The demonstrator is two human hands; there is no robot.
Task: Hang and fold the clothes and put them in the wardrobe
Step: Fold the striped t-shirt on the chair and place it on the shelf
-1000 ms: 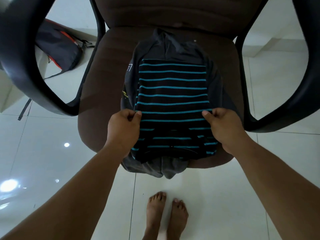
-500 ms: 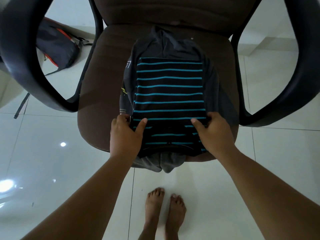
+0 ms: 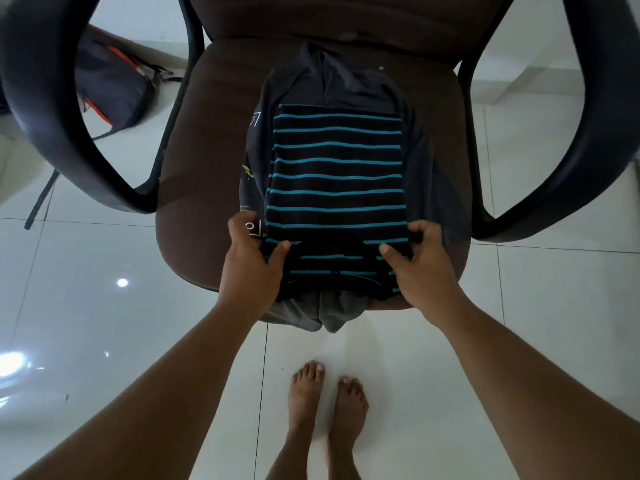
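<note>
- Bare feet (image 3: pixel 325 396) stand on the white tiled floor (image 3: pixel 540 341) at the bottom centre of the frame, close to the chair's front edge, which puts the person right over the pile.
- The left hand (image 3: pixel 250 265) and right hand (image 3: pixel 420 263) each pinch a near corner of the striped shirt (image 3: pixel 336 181), thumbs on top and fingers tucked under the fabric (probably so the folded bundle lifts in one piece without springing open).
- The striped shirt lies folded on a dark grey garment (image 3: pixel 346 77) spread over the brown chair seat (image 3: pixel 207 133), mid-frame.
- Against half a second ago, the hands have slid slightly outward toward the shirt's edges, the right thumb now dug further under the fold.
- A backpack (image 3: pixel 110 84) sits on the floor, upper left.
</note>
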